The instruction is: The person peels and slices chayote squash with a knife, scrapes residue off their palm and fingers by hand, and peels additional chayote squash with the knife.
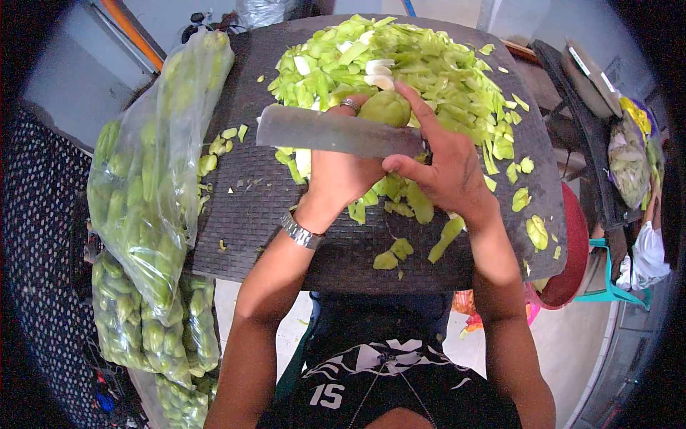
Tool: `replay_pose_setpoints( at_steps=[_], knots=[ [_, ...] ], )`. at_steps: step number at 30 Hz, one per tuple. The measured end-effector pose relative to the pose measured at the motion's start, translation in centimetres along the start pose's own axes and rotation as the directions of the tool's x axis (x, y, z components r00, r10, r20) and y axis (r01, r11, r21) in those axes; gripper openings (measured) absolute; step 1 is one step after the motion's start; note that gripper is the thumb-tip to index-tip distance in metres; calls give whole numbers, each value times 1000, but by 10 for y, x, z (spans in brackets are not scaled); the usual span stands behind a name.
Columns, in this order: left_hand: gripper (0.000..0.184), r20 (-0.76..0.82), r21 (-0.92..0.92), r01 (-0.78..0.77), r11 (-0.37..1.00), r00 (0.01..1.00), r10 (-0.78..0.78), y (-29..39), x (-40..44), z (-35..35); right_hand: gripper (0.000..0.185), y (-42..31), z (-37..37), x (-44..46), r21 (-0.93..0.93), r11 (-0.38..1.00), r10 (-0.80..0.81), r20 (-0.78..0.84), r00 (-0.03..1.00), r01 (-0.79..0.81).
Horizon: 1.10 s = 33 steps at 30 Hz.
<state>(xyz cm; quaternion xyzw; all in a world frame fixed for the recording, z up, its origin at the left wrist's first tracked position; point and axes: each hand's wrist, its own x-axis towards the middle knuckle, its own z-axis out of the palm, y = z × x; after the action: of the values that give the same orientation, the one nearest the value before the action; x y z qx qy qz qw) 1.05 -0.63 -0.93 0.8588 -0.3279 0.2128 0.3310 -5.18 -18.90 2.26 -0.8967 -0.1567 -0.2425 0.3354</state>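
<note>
A broad-bladed kitchen knife (pixel 321 133) lies across the view, its blade pointing left. My right hand (pixel 450 168) grips it at the handle end, with the thumb near the blade's base and the index finger stretched up beside a green chayote (pixel 386 108). That chayote sits just behind the blade, in my left hand (pixel 339 171), whose fingers are partly hidden by the knife. Under and beyond both hands spreads a large heap of pale green chayote slices or peelings (pixel 446 71), with a few white pieces among them.
Clear plastic bags of whole chayotes (pixel 143 179) stand along the left of the dark woven-pattern table (pixel 243 214). Loose scraps lie near its edges. At the right are a red tub (pixel 569 250), a teal stool (pixel 611 275) and a rack holding a bagged bundle (pixel 629 161).
</note>
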Motion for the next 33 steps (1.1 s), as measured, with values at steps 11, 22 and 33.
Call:
replay_pose_setpoints(
  at_steps=[11, 22, 33],
  knots=[
    [70, -126, -139, 12, 990, 992, -30, 6, -7, 27, 56, 12, -13, 2, 142, 960, 223, 127, 966, -240],
    [54, 16, -775, 262, 575, 918, -397, 9, 1, 10, 55, 26, -18, 4, 360, 712, 608, 112, 786, -603],
    [50, 549, -813, 558, -165, 642, -535, 0, 9, -3, 47, 31, -17, 5, 330, 681, 654, 129, 745, -654]
  ],
)
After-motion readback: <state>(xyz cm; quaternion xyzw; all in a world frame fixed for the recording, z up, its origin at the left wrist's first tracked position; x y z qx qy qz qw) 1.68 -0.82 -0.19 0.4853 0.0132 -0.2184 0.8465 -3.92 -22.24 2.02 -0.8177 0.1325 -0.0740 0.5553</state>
